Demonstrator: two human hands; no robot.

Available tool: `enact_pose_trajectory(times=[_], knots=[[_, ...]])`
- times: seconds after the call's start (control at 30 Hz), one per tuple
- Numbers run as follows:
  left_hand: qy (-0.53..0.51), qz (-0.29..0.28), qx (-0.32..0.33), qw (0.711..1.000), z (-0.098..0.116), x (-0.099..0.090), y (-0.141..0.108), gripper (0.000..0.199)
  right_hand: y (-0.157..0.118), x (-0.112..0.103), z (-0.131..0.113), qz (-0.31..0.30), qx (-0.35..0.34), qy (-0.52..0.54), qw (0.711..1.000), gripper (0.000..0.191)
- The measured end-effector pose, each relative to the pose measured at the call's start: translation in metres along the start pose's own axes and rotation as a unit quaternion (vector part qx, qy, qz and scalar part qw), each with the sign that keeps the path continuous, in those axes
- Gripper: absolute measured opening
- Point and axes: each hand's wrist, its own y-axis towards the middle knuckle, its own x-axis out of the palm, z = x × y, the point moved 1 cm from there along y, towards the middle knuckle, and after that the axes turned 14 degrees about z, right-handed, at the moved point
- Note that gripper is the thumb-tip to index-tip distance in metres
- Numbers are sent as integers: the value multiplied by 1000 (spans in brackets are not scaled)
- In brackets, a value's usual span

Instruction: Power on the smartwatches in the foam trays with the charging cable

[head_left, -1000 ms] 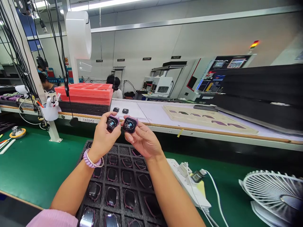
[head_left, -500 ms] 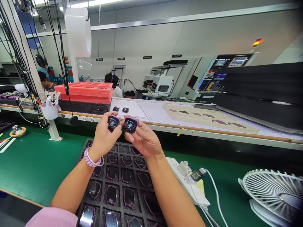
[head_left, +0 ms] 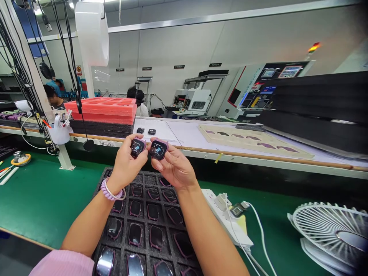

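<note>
My left hand (head_left: pixel 128 165) is closed round a purple-framed smartwatch (head_left: pixel 137 147), its lit screen facing me. Beside it, my right hand (head_left: pixel 176 165) grips a second smartwatch (head_left: pixel 158 149) by its edges, also with a lit screen. The two watches are side by side, with fingertips between them. Below my hands lies a black foam tray (head_left: pixel 145 220) whose compartments hold several purple-framed watches with dark screens. Two small black pieces (head_left: pixel 151 132) rest on the white shelf beyond my hands.
Red foam trays (head_left: pixel 103 111) sit on the shelf at left, near a white pen cup (head_left: pixel 59 134). A power strip (head_left: pixel 227 218) and a white fan (head_left: pixel 330 230) stand at right. A beige tray (head_left: pixel 253 142) lies on the shelf (head_left: pixel 186 132). People sit in the background.
The view has shifted slightly. Both hands keep hold of their watches in nearly the same pose.
</note>
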Motion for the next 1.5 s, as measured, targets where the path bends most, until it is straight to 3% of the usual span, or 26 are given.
enact_pose_trajectory(times=[0.87,0.93,1.03,1.1,1.23,1.33,1.5], knots=[[-13,10,7,1000,1,-1,1,35,-1,1,0,-9,-6,-9,1000,45],[-30,14,-16,999,-3,0,3,35,0,1,0,-1,7,-13,1000,45],[-97,8,-102,990,-11,1,8,46,5,-3,0,26,31,-16,999,43],[-151,-12,-177,973,-15,1,11,55,10,-8,0,54,45,-16,997,43],[-238,-70,-284,926,-20,0,15,56,17,-17,2,84,63,-9,994,37],[-253,-71,-306,915,-23,-1,16,62,18,-18,3,94,63,-6,994,34],[-231,-74,-258,935,-24,0,16,57,15,-14,2,90,38,-29,995,42]])
